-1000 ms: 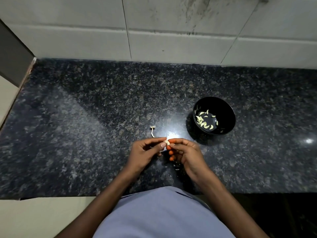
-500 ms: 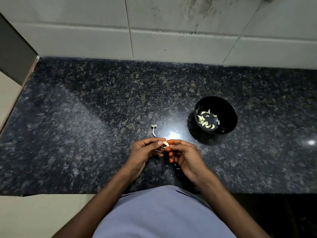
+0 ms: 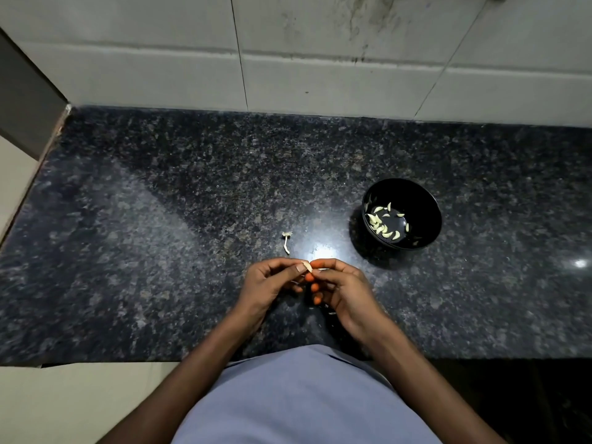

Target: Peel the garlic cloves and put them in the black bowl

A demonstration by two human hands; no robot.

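Two hands meet low over the counter, and between their fingertips sits one pale garlic clove (image 3: 307, 266). The left hand (image 3: 267, 283) pinches it with thumb and forefinger; the right hand (image 3: 344, 288) grips it from the other side, fingers curled, orange-painted nails showing. Small and curved, the clove seems to lie with its long axis across, from hand to hand, though at this size it is hard to say how much skin still clings.

Now the relation that matters: the black bowl (image 3: 429, 216) stands ahead and to the right, well apart from the clove, and the right hand is clearly the nearer one for the drop. It is round, deep and glossy, with a scatter of peeled cloves (image 3: 384, 224), creamy crescents, lying in its bottom.

On the speckled granite countertop (image 3: 144, 251), polished and throwing glare, a dry garlic stem (image 3: 286, 241) lies just beyond the left hand. Papery skin scraps (image 3: 331, 313) lie under the right hand. Peeling looks unfinished.
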